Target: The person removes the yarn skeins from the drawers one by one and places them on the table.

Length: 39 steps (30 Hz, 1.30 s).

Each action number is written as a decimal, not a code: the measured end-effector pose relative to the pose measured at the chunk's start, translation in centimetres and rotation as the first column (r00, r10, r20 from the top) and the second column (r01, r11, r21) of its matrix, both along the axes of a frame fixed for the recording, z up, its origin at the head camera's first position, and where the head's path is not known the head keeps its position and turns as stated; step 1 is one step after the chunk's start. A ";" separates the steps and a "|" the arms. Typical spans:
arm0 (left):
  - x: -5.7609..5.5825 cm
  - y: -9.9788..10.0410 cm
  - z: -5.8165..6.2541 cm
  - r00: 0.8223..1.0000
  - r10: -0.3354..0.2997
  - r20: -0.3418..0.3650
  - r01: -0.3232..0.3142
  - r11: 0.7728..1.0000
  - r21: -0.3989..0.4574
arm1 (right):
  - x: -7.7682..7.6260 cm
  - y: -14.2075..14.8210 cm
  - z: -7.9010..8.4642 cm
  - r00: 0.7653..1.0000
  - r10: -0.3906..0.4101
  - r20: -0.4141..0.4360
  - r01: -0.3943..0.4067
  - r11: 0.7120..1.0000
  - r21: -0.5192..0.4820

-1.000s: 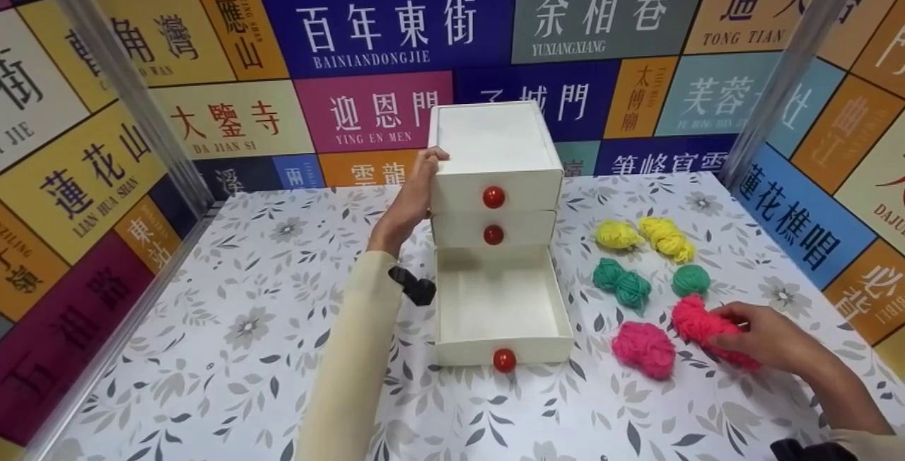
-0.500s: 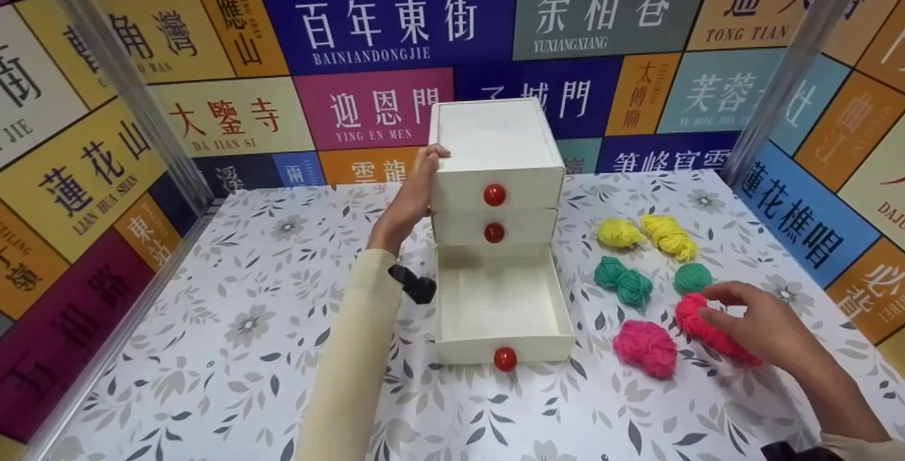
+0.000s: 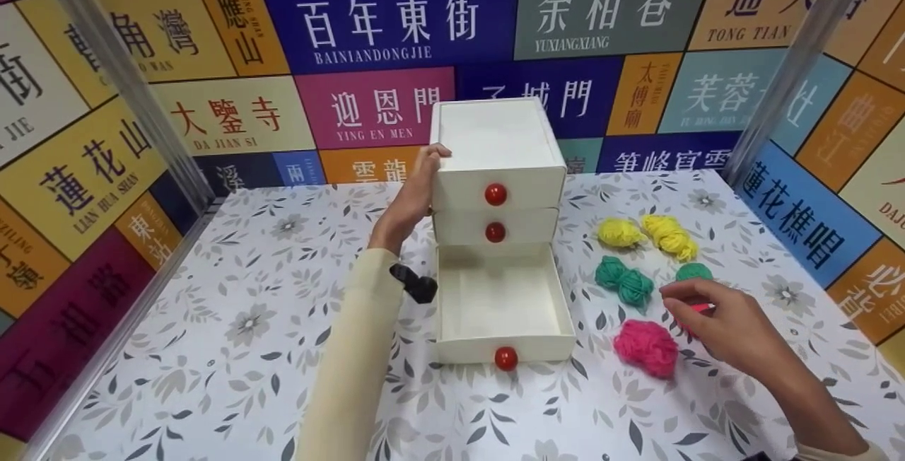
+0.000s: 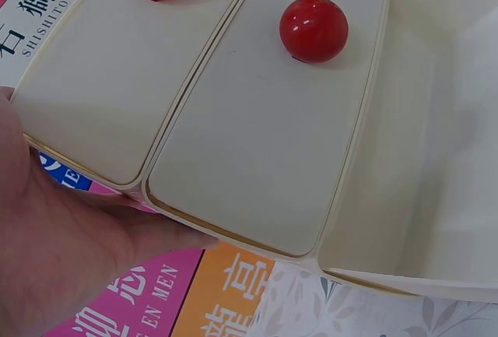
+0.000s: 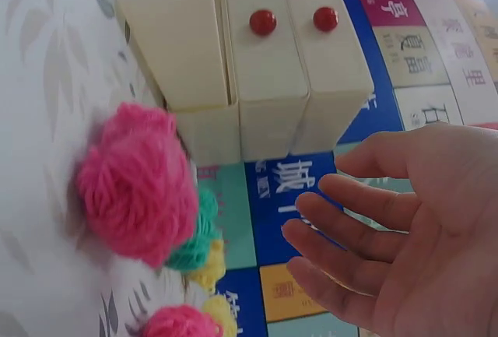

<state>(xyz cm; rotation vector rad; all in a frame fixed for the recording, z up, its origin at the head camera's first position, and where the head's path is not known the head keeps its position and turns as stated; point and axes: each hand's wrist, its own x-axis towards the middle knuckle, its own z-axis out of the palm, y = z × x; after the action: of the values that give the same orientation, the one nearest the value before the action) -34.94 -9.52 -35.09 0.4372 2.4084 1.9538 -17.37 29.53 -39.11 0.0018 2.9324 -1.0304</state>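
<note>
A white drawer cabinet (image 3: 498, 136) with round red knobs stands mid-table, its bottom drawer (image 3: 505, 302) pulled out. My left hand (image 3: 418, 189) grips the cabinet's upper left side, fingers over the top edge; the left wrist view shows part of this hand (image 4: 62, 251) against the side wall. My right hand (image 3: 735, 330) hovers over a coral-pink yarn bundle (image 3: 684, 316), mostly hidden behind it. In the right wrist view the fingers of that hand (image 5: 420, 228) are loosely spread, holding nothing. Left of it lies a magenta yarn ball (image 3: 645, 348).
Green yarn balls (image 3: 623, 282) and two yellow yarn bundles (image 3: 668, 237) lie farther back, right of the cabinet. Another green ball (image 3: 694, 272) sits just beyond my right hand. A patterned cloth (image 3: 247, 348) covers the table; a lettered wall (image 3: 389, 15) rises behind.
My right hand has lifted off the coral-pink yarn bundle and moved left toward the magenta ball. The left hand and the cabinet keep their places.
</note>
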 end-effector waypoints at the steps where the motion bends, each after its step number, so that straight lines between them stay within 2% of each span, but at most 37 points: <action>1: 0.0 0.0 0.0 1.000 0.000 -0.002 0.000 1.000 -0.002 | 0.1 -0.4 0.0 1.000 0.002 0.001 -0.002 1.000 -0.003; 5: 0.0 0.0 0.1 1.000 0.000 -0.009 0.000 1.000 -0.006 | 0.4 -2.0 0.1 0.999 0.028 -0.017 -0.028 0.999 -0.025; 10: -0.1 0.3 0.3 1.000 0.005 -0.006 -0.005 1.000 0.005 | 0.4 -3.8 -0.4 0.994 0.068 -0.083 -0.079 0.988 -0.132; 13: -0.1 0.4 0.2 1.000 -0.001 0.002 0.001 1.000 0.012 | 0.4 -4.7 -0.8 0.993 0.085 -0.081 -0.100 0.975 -0.198; 17: 0.0 0.4 0.1 1.000 0.000 0.003 0.000 1.000 0.005 | 0.1 -5.3 -1.4 0.987 0.157 -0.020 -0.155 0.934 -0.321; 22: 0.0 0.4 0.2 1.000 0.004 0.000 -0.004 1.000 0.003 | -0.1 -6.0 -2.5 0.958 0.281 0.052 -0.227 0.858 -0.460; 25: -0.1 0.3 0.1 1.000 0.006 0.005 -0.006 1.000 0.002 | 0.2 -6.8 -3.3 0.947 0.308 0.089 -0.223 0.834 -0.505; 31: 0.0 0.3 0.1 1.000 0.012 0.015 -0.012 1.000 -0.006 | 0.6 -8.8 -4.6 0.931 0.345 0.117 -0.230 0.807 -0.543; 39: 0.0 0.1 0.1 1.000 0.011 0.015 -0.011 1.000 0.001 | 1.1 -10.6 -5.6 0.910 0.374 0.178 -0.221 0.802 -0.555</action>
<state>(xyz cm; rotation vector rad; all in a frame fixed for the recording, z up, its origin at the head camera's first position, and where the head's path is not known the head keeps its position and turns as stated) -34.96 -9.45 -35.03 0.4084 2.4065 1.9554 -16.30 18.95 -44.67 -0.2988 2.2162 -1.5776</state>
